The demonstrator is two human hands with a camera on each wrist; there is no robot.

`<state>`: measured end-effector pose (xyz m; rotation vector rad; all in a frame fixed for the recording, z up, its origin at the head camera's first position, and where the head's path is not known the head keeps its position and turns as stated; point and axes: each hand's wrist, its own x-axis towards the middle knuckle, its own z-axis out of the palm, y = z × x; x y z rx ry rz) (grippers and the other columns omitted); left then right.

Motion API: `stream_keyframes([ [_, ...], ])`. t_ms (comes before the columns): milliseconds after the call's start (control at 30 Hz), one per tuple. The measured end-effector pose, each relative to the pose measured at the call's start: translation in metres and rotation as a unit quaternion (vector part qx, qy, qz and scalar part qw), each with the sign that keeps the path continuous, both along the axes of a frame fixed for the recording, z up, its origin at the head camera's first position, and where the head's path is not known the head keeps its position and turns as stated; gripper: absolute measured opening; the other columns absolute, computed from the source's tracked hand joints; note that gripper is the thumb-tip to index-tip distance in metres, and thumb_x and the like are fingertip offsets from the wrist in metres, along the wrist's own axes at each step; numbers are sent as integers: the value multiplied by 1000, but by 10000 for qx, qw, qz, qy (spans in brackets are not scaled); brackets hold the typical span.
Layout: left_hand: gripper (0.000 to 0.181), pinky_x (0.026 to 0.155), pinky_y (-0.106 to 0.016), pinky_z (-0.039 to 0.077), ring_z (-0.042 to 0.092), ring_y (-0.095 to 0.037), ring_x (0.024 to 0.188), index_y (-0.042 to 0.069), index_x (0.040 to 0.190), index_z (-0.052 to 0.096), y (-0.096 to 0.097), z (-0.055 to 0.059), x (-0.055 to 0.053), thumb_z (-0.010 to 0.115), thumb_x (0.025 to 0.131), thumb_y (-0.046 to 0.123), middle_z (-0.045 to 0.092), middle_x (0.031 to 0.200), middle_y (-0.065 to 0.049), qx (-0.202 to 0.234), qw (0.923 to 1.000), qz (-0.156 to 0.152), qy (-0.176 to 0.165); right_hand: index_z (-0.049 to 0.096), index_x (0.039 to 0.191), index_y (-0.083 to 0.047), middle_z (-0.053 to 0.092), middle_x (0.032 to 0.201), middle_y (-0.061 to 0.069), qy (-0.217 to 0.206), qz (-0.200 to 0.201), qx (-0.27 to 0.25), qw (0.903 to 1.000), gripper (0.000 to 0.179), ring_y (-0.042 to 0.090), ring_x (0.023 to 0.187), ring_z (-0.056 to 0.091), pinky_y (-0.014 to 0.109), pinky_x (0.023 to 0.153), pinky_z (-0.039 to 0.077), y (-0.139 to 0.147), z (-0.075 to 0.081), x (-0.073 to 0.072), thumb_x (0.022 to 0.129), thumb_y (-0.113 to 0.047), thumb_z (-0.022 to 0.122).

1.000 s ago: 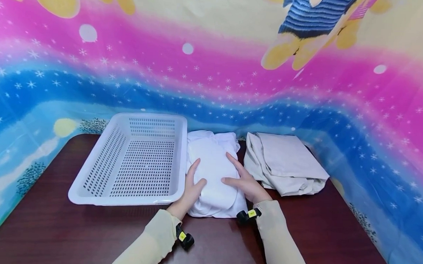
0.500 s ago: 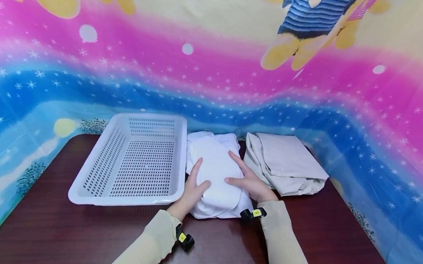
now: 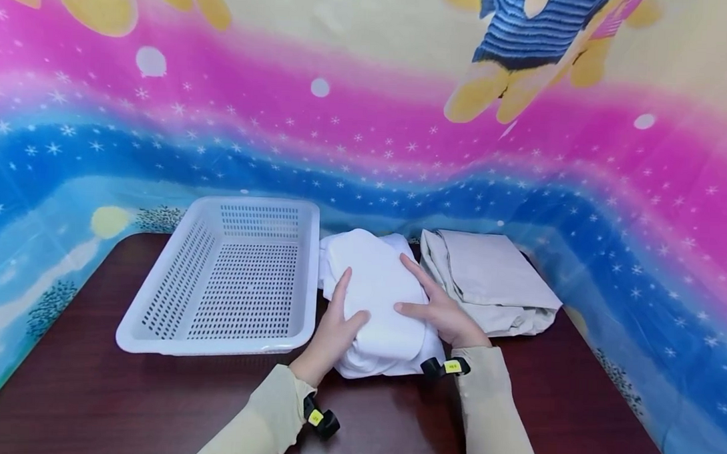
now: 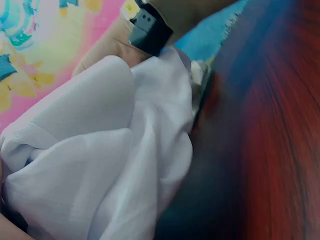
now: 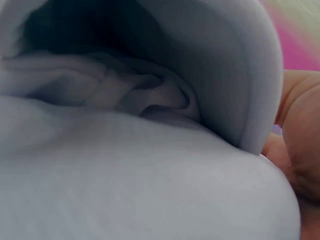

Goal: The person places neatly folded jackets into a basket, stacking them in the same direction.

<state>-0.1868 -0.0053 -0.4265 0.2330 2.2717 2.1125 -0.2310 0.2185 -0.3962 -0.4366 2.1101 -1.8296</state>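
A bundle of folded white cloth lies in the middle of the table, with a smooth flap on top and looser layers below. My left hand grips its left side, thumb on top. From the right, my right hand holds it, with thumb and forefinger spread over the top; the remaining fingers of both hands are hidden by the cloth. In the left wrist view the white cloth shows rolled folds at its near end. The right wrist view is filled by the cloth, with a dark hollow between layers.
A white perforated plastic basket, with nothing in it, stands left of the cloth. To the right lies a folded grey-beige cloth. The dark red-brown table ends at a colourful printed curtain behind.
Both hands have shifted slightly to the right, bringing the white cloth with them. A gap has opened between the cloth's front part and the basket. Basket and beige cloth stay put.
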Motion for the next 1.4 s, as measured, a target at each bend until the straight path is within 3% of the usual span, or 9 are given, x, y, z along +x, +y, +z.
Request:
stream_keyframes([
  [233,85,119,-60,19,22,-31,150,30,164,12,5,19,8,59,95,15,17,167,-11,193,9997,-133,-13,26,160,-40,14,168,-6,65,32,-127,9999,91,34,144,31,35,89,56,6,15,6,91,-5,74],
  [433,86,119,-60,18,23,-31,149,29,164,10,4,34,13,59,95,13,16,167,-11,316,9990,-309,55,26,161,-39,14,168,-9,238,45,-299,9993,91,30,149,24,32,95,52,6,25,10,91,-3,73],
  [700,86,117,-59,25,28,-32,147,32,164,12,-8,54,15,61,96,13,19,166,-10,344,9979,-521,177,25,161,-41,11,168,-12,418,-64,-479,9980,91,31,149,22,35,95,54,-1,37,18,92,-3,72],
  [933,87,118,-60,23,27,-32,147,29,164,14,-21,74,15,63,95,10,18,167,-7,203,9958,-777,441,24,160,-44,10,167,-13,718,-248,-587,9954,92,32,147,26,39,93,56,-11,48,28,92,-4,72],
  [1200,89,114,-58,33,27,-34,145,28,164,15,-42,99,13,65,93,7,17,165,-10,134,9911,-1216,527,22,159,-47,11,166,-13,1129,-420,-652,9906,92,30,146,27,39,94,55,-24,57,32,93,-5,72],
  [1400,89,104,-54,46,32,-35,140,36,163,18,-58,113,10,68,93,11,17,163,-10,-185,9892,-1278,698,23,158,-49,14,165,-16,1375,-574,-669,9866,93,26,146,31,41,95,55,-36,64,29,92,-9,74],
])
